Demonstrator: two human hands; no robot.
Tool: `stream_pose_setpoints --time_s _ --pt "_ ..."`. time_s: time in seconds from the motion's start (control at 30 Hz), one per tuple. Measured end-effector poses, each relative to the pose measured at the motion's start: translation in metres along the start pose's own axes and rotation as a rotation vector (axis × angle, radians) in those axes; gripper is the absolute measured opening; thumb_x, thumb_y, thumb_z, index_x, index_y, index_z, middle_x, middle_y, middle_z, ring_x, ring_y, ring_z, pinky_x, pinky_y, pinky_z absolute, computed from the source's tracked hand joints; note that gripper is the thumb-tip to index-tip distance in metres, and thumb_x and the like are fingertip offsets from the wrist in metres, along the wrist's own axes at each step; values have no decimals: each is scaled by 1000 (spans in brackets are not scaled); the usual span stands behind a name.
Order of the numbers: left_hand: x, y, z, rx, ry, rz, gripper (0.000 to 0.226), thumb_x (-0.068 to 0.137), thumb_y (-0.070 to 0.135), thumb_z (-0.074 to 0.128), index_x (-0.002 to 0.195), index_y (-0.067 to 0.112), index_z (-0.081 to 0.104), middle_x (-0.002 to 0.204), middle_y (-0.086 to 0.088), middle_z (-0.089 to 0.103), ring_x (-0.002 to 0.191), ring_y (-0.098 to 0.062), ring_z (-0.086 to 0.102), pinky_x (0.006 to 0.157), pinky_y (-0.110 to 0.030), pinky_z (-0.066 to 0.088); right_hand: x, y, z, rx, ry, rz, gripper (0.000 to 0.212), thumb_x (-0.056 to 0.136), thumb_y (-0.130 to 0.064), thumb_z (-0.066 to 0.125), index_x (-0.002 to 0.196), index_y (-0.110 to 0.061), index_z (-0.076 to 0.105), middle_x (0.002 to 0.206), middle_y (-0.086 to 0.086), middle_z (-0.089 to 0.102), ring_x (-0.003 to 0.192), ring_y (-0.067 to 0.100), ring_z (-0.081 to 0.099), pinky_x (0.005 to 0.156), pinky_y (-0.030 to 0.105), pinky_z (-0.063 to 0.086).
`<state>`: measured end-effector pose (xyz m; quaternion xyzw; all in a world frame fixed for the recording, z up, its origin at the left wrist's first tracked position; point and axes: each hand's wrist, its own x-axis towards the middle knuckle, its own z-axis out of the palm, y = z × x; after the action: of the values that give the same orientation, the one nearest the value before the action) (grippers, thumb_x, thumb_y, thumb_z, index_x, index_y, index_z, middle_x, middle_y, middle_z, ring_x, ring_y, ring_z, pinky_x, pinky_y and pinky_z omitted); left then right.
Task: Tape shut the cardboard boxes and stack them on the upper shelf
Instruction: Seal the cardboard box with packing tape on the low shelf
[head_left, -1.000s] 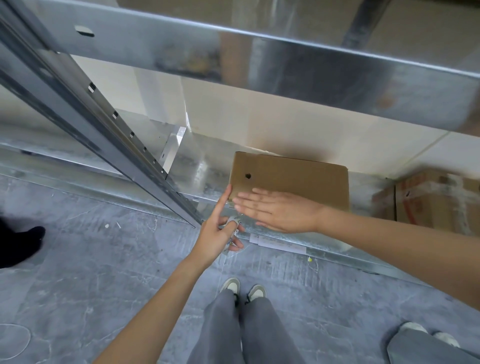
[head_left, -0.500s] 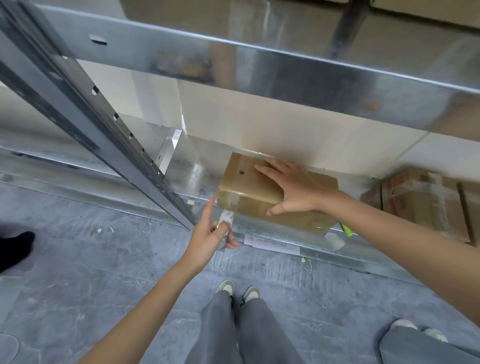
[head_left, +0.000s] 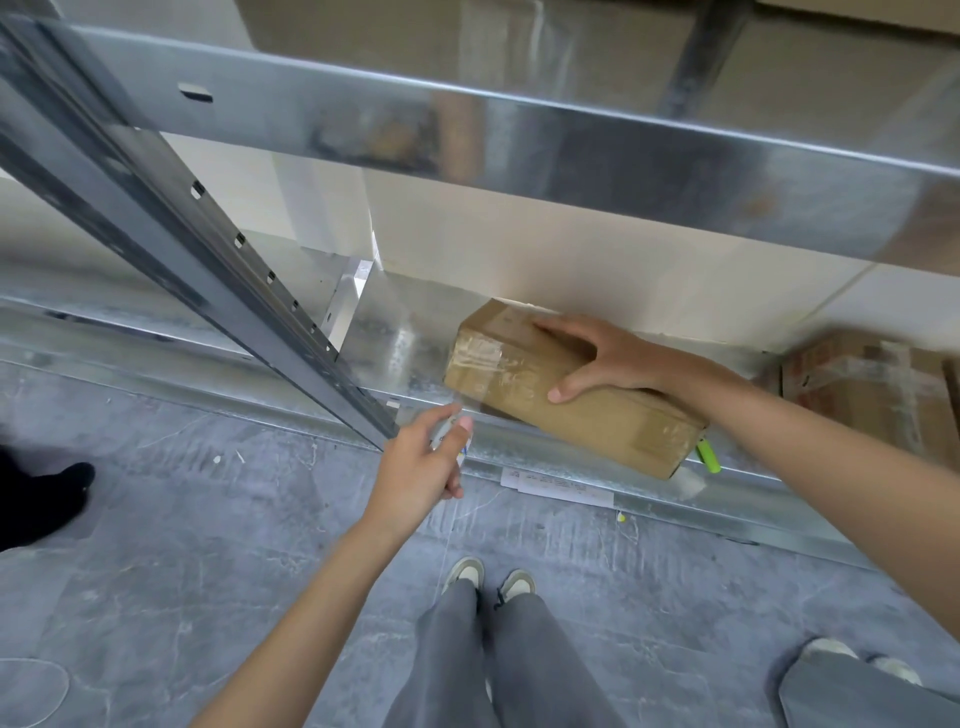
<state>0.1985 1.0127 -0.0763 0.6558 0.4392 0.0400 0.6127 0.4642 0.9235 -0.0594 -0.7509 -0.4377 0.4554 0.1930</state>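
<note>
Box (head_left: 566, 395) lies tilted on the lower shelf (head_left: 405, 358), its near right corner overhanging the shelf's front rail. Clear tape wraps its left end and right corner. Right hand (head_left: 602, 358) grips the box from above: fingers spread over the far top edge, thumb (head_left: 571, 387) pressed on the near face. Left hand (head_left: 415, 467) is off the box, just below its left end, fingers curled round a small white object (head_left: 449, 441), blurred; what it is cannot be told. A green item (head_left: 709, 455) shows by the box's right corner. Second taped box (head_left: 872, 389) sits well to the right.
</note>
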Motion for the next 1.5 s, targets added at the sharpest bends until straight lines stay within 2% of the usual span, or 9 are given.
stream_pose_setpoints --time_s 0.23,0.37,0.47,0.6,0.73,0.87,1.07,1.27,1.5 --pt "17 10 14 15 -17 -22 33 101 41 46 124 20 56 48 0 59 47 -19 65 41 -21 45 3 3 -19 226 -141 81 83 57 -47 86 129 -60 47 120 -25 62 99 0 66 74 18 53" --pt "25 18 10 38 1 -30 46 97 45 52 132 17 43 82 -18 67 49 -23 68 45 -24 49 3 9 -16 382 -293 126 64 69 -37 79 127 -50 55 121 -8 68 103 19 69 75 28 57" --pt "28 24 12 -72 -1 65 60 97 39 56 144 42 19 85 -18 64 47 -28 64 46 -28 51 0 10 -20 413 -271 164 56 73 -39 74 125 -48 57 117 -1 70 101 25 70 75 34 58" --pt "32 31 13 -116 -54 156 58 99 36 54 143 59 25 69 -4 55 49 -29 62 50 -32 52 -5 4 -31 313 -219 203 60 74 -49 75 130 -45 55 121 -2 68 103 21 68 82 31 54" --pt "40 33 15 -122 -54 182 57 97 36 56 143 56 28 65 4 59 49 -26 61 49 -31 51 -17 -11 -22 -186 165 -16 108 73 -66 69 156 -30 11 162 -12 11 147 5 14 115 23 16" --pt "44 34 16 -73 -38 203 60 96 40 57 144 55 26 74 -8 63 48 -26 65 49 -28 51 -12 -27 10 -702 174 -290 132 65 -86 54 152 -20 -21 154 -9 -33 143 3 -27 117 27 -14" --pt "51 34 15 -57 -45 188 64 94 38 62 147 49 28 63 -3 58 49 -29 65 50 -28 53 7 -26 22 -834 261 -298 100 86 -54 50 154 -9 -7 162 7 -11 148 15 -14 122 40 -1" --pt "50 33 16 -71 -32 195 70 92 37 66 150 43 27 73 -27 60 51 -35 63 50 -27 52 0 -25 38 -851 277 -430 74 94 -26 49 154 -9 9 162 7 3 149 20 -4 121 31 -5" --pt "50 33 9 -97 -90 192 72 88 39 70 147 47 29 68 -20 59 47 -27 63 52 -30 55 -3 -28 53 -868 223 -499 88 81 3 62 153 -10 13 162 7 10 146 27 -6 119 39 -5"
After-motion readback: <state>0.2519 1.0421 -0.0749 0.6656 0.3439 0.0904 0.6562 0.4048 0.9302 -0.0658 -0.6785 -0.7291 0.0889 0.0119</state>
